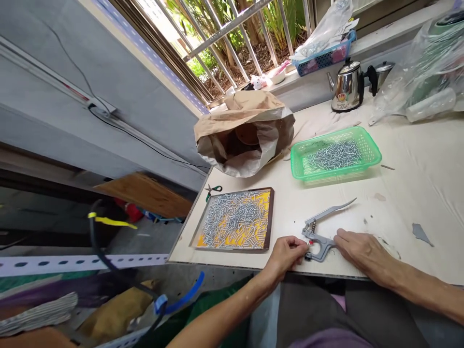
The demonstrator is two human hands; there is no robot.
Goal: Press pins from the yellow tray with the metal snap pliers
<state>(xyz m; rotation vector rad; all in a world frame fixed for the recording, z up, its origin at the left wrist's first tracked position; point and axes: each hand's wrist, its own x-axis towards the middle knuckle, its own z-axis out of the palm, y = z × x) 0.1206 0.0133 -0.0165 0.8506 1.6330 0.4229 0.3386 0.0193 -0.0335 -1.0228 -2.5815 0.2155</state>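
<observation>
Our right fingers (342, 237) grasp the hand-press pliers (319, 238) near the front edge of the worktop (398, 183); our left fingers (297, 248) pinch beside them, contents unclear, and squeezing early could nip us.

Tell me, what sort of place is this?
Probably a small workshop, perhaps at home: the right hand is on a plier-like tool, a shallow tray and green basket hold many small metallic pieces, and a kettle stands farther back.
</observation>
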